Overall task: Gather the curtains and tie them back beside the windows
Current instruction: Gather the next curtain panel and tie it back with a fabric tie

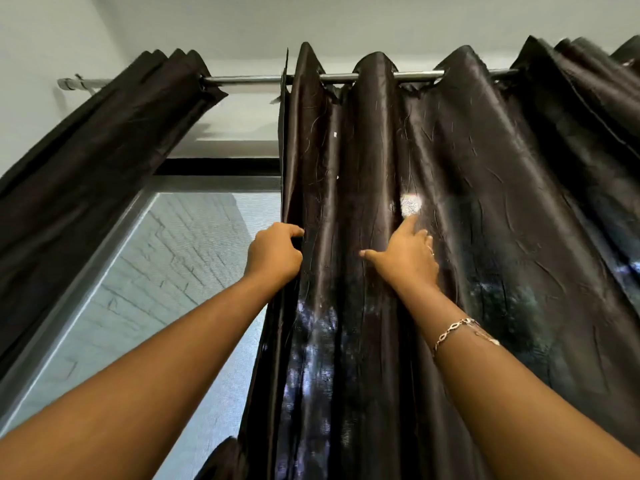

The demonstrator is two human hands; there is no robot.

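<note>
Two dark curtains hang here. The right curtain [485, 168] is the larger mass, spread in broad folds across most of the view. The left curtain [104, 150] is already bunched at the far side. The window [173, 271] shows bare between them. Both curtains hang by eyelets from the rod [249, 79] just under the ceiling.

The left hand [273, 256] grips the right curtain's free edge, fingers curled round the hem. The right hand [405, 258] lies flat on the folds just beside it, fingers straight and spread, thumb out to the side, holding nothing. A bracelet [453, 332] sits on that wrist. A small bright hole [411, 204] in the cloth sits just above the forefinger.

The step in hand appears to be gathering the right curtain; tying has not begun, and no tie-back is in view. The next move probably calls for drawing the gripped edge rightward along the rod while the flat hand collects each fold into a bundle. The eyelets may snag, so a steady pull seems wise.
</note>
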